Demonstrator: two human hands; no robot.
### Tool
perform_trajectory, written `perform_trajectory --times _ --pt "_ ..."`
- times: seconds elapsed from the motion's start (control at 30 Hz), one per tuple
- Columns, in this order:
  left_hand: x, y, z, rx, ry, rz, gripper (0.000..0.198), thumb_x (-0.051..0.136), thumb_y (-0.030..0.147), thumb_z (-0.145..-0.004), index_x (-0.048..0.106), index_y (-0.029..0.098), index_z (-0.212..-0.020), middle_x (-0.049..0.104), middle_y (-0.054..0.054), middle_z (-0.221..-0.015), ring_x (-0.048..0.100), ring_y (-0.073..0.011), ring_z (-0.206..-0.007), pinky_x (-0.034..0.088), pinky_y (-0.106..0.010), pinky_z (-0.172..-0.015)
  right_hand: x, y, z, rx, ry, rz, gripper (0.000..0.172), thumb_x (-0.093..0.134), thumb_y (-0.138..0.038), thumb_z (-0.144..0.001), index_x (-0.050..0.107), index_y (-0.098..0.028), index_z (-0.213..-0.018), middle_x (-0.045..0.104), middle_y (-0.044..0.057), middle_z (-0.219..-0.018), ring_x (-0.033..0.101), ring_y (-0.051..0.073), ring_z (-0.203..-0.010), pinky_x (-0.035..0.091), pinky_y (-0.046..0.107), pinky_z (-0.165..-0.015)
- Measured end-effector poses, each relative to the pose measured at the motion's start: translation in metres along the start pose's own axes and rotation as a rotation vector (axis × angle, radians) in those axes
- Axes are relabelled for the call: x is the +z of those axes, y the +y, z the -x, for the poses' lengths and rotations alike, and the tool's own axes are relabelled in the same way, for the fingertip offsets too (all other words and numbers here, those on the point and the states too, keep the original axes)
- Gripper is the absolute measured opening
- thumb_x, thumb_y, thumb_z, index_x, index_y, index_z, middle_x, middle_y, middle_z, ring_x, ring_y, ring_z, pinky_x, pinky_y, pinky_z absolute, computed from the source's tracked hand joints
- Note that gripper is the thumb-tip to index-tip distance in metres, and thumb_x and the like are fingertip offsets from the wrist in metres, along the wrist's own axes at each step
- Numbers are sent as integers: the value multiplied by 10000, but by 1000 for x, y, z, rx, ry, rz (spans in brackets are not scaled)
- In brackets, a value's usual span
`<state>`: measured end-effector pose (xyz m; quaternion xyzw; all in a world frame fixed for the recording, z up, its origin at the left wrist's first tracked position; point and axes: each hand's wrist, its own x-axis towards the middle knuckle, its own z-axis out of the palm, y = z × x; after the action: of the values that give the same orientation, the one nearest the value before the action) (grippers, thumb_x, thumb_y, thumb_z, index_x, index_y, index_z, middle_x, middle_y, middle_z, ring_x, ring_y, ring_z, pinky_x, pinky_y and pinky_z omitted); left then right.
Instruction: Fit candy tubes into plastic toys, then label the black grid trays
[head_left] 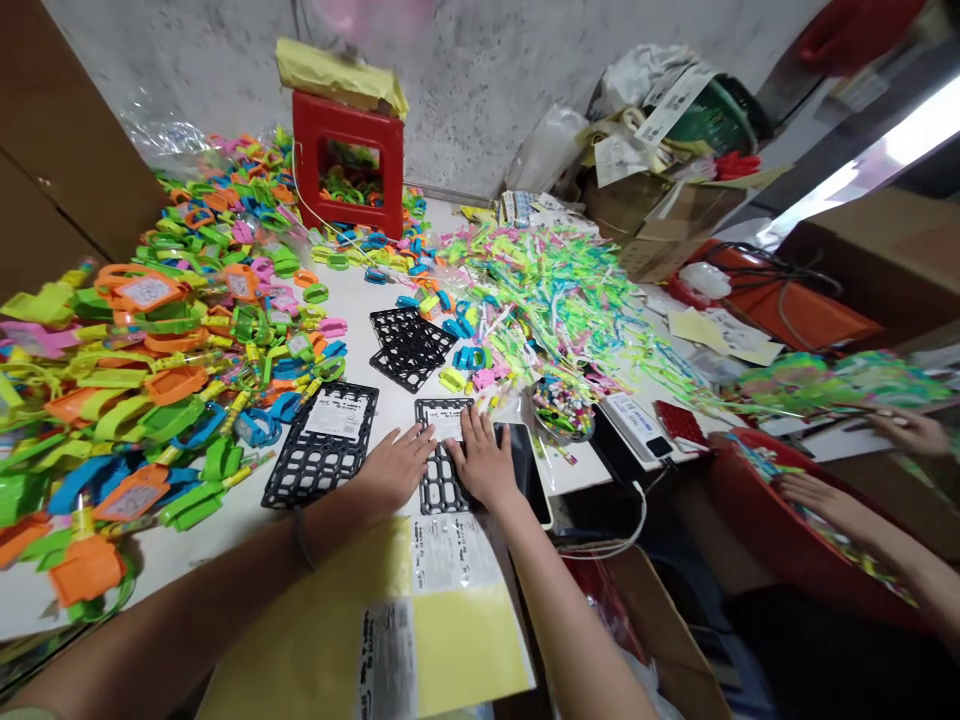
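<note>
A black plastic grid [444, 492] lies flat on the white table in front of me, with a white printed label [444, 424] on its upper part. My left hand [397, 466] touches the label's left side, its fingers stretched out. On the right side my right hand [484, 456] lies flat with extended fingers and covers part of the label. Left of my hands is a second black grid [319, 470] bearing a similar label [334, 415]. Several bare black grids [411, 350] are stacked farther back. Yellow backing sheets with printed labels [469, 640] lie below my wrists.
Colourful plastic watch-like toys [172, 370] pile up on the left, near a red stool [349, 160]. Thin coloured strips [570, 290] heap at centre right. A phone [527, 475] lies beside my right hand. Another person's hands [817, 497] work over a red basin [780, 540].
</note>
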<state>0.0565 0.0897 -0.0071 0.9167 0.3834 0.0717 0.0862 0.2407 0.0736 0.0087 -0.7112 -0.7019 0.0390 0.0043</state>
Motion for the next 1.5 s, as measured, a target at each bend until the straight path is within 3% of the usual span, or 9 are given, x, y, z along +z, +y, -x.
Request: perform_trajectory --times 0.3,0.43,0.57,0.67,0.77,0.93,1.13,1.3,1.5 --pt "-11 3 10 -70 -64 88 506 450 277 -954 411 173 -1448 287 -157 -1567 260 -305 -1453 301 -482 -1142 -6 -4 -3 3 -52 -47 601 240 -410 -1021 205 -88 -1527 188 139 -1582 159 239 -1480 75 538 -1181" --pt "-9 14 14 -207 -112 199 537 412 205 -955 352 68 -1471 222 -255 -1558 153 -350 -1467 207 -543 -1171 -3 1 4 179 46 -86 569 367 -346 -980 434 40 -1393 299 252 -1524 192 348 -1458 75 548 -1173" --pt "-18 23 16 -230 -111 243 564 365 160 -945 298 56 -1495 246 -233 -1560 166 -316 -1470 195 -493 -1194 -14 5 5 121 298 -346 448 444 -344 -919 603 -57 -1224 420 206 -1477 299 358 -1411 154 561 -1155" --pt "-35 25 27 -284 45 393 594 354 231 -960 228 103 -1526 182 -174 -1599 153 -265 -1484 235 -419 -1196 -31 -5 2 101 434 -785 437 460 -440 -898 613 -128 -1164 647 176 -1204 595 297 -1117 445 468 -977" --pt "-53 11 48 -384 343 525 630 406 324 -954 222 161 -1533 169 -144 -1612 182 -272 -1483 251 -438 -1190 -44 -37 -6 31 260 -1027 453 412 -515 -921 597 -168 -1147 709 78 -889 647 195 -657 524 323 -613" --pt "-60 -40 78 -647 367 250 568 460 293 -921 410 48 -1432 295 -253 -1537 325 -387 -1404 339 -545 -1108 -46 -95 -45 -145 95 -688 357 408 -385 -954 664 -168 -1074 723 89 -927 661 203 -774 502 309 -704" --pt "-52 -57 90 -644 180 -43 480 381 129 -921 516 114 -1382 382 -199 -1516 444 -360 -1320 376 -544 -1050 -32 -89 -106 -182 137 -306 546 664 -322 -824 533 -174 -1333 434 178 -1460 374 381 -1312 266 529 -1062" --pt "-69 -55 89 -557 40 -53 774 393 -77 -713 499 250 -1407 415 -75 -1519 382 -318 -1387 279 -551 -1118 -22 -72 -110 -284 126 -89 250 583 -240 -865 641 -182 -1101 598 151 -1214 495 312 -1122 372 428 -916" --pt "-79 -60 86 -528 33 -52 746 396 -74 -709 547 241 -1368 457 -85 -1490 363 -323 -1404 208 -573 -1150 -31 -60 -94 -444 187 -38 99 604 -223 -834 667 -181 -898 658 106 -952 541 269 -985 377 382 -861"
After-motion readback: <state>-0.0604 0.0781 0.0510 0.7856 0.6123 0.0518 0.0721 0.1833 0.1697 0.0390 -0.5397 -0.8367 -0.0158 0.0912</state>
